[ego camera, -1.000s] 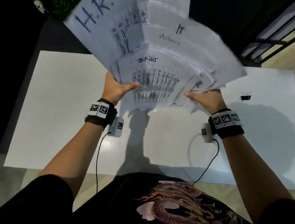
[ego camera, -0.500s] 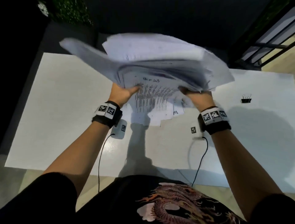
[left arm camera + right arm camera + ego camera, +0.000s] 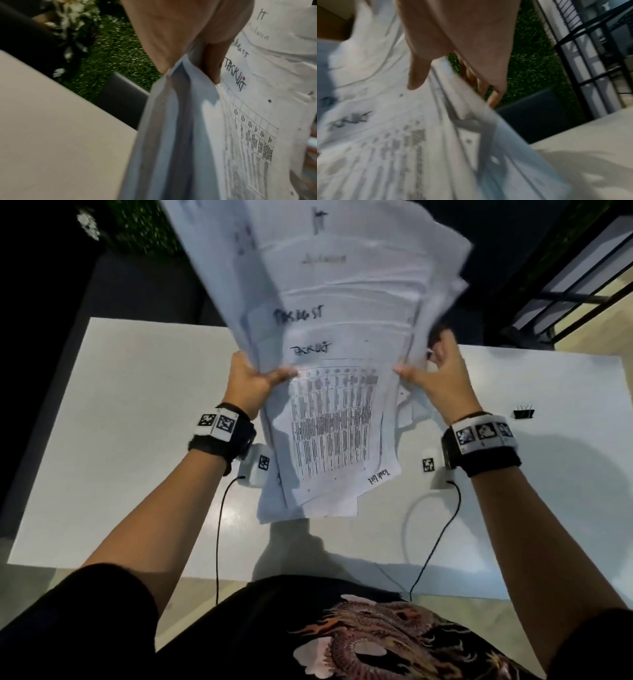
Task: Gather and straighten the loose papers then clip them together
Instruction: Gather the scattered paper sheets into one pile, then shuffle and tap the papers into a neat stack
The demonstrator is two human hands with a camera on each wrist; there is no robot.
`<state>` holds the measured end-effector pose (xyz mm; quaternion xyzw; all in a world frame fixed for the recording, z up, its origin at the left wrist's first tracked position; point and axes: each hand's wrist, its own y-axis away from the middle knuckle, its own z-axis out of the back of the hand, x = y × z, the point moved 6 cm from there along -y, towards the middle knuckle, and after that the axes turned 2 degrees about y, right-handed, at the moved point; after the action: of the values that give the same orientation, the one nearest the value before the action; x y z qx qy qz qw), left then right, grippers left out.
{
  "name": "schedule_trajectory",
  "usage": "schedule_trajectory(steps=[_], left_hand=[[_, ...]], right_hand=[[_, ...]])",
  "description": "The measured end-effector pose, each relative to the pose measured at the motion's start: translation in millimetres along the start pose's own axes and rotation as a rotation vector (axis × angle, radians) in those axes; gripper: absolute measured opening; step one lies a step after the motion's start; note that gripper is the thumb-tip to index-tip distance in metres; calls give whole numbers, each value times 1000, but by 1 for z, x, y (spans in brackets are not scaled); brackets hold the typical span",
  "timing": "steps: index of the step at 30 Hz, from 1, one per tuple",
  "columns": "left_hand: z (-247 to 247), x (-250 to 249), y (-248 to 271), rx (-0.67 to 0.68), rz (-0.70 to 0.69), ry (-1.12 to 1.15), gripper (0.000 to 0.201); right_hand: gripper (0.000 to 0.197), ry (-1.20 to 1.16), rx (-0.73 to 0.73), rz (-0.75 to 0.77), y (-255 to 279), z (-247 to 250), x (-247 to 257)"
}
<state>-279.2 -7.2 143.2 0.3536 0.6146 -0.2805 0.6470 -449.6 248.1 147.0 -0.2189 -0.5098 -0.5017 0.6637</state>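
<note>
A thick stack of loose papers (image 3: 329,371) with handwritten headings and printed tables stands upright above the white table (image 3: 137,440), its lower edges uneven. My left hand (image 3: 253,381) grips the stack's left edge, thumb on the front sheet. My right hand (image 3: 435,374) holds the right edge, thumb in front and fingers loosely behind. The left wrist view shows the thumb (image 3: 211,60) pressed on the papers (image 3: 240,121). In the blurred right wrist view the papers (image 3: 385,135) sit between thumb and fingers. A black binder clip (image 3: 524,414) lies on the table, right of my right wrist.
A dark chair (image 3: 144,289) stands beyond the table's far edge. A black metal railing (image 3: 565,285) runs at the back right, with green turf (image 3: 530,60) below it. Thin black cables (image 3: 219,529) hang from both wrist cameras over the near edge.
The stack, fanned wide a second ago and tipped forward half a second ago, now stands upright, narrower and closer to me. Both hands stayed on its side edges.
</note>
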Motion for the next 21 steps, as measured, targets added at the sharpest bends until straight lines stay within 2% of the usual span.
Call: schedule_trajectory(steps=[2, 5, 6, 8, 10, 11, 13, 14, 16, 17, 19, 20, 21], left_hand=[[18, 11, 2, -118, 28, 56, 32], [43, 32, 10, -287, 107, 174, 35], [47, 40, 15, -326, 134, 193, 33], [53, 63, 26, -407, 225, 202, 26], [57, 98, 39, -496, 398, 263, 31], [55, 116, 47, -509, 481, 325, 30], [48, 148, 62, -493, 585, 409, 15], [45, 162, 73, -493, 641, 413, 14], [42, 194, 100, -461, 781, 326, 24], [43, 212, 113, -457, 854, 283, 37], [43, 232, 136, -413, 980, 245, 67], [46, 237, 141, -395, 996, 240, 65], [49, 234, 143, -399, 970, 222, 52]], right_hand=[[93, 88, 86, -134, 13, 8, -46], [108, 54, 91, -371, 51, 12, -134], [103, -3, 108, -490, 72, 7, -154], [86, -217, 246, -711, 115, -16, -182], [83, -488, 354, -818, 144, -41, -191], [79, -598, 340, -823, 147, -50, -194], [61, -726, 169, -807, 145, -55, -196], [49, -722, 63, -800, 142, -53, -198], [24, -644, -76, -792, 137, -45, -203], [16, -609, -117, -789, 135, -40, -205], [16, -555, -172, -800, 134, -31, -210], [21, -522, -181, -795, 133, -27, -211], [26, -468, -185, -780, 132, -22, -213]])
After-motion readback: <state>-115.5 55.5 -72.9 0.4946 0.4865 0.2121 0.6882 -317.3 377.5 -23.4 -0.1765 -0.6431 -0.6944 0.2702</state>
